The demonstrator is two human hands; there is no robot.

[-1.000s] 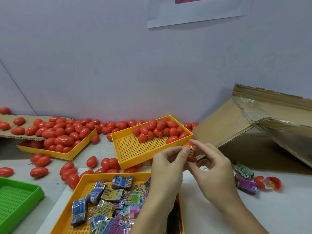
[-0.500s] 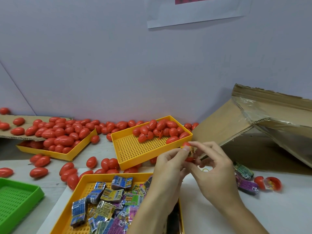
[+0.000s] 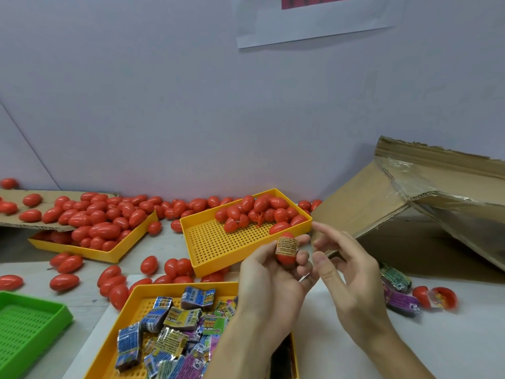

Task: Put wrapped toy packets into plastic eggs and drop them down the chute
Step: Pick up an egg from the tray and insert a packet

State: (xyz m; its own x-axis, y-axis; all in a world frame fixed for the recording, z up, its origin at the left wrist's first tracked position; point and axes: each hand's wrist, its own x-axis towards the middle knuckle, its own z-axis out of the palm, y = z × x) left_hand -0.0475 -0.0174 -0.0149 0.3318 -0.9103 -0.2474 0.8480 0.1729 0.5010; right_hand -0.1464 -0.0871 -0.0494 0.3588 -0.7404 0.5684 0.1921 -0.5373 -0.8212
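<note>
Viewing from the head camera: a red plastic egg [image 3: 286, 251] with a label band is held upright in the curled fingers of the left hand [image 3: 269, 280], above the tray of wrapped packets [image 3: 175, 335]. The right hand [image 3: 344, 272] is seen just beside it, fingers loosely spread and apart from the egg. The cardboard chute [image 3: 363, 206] lies behind.

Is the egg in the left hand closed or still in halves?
Closed. The egg shows as one whole red shell with a label band around it, held upright in the left hand; the right hand is off it.
</note>
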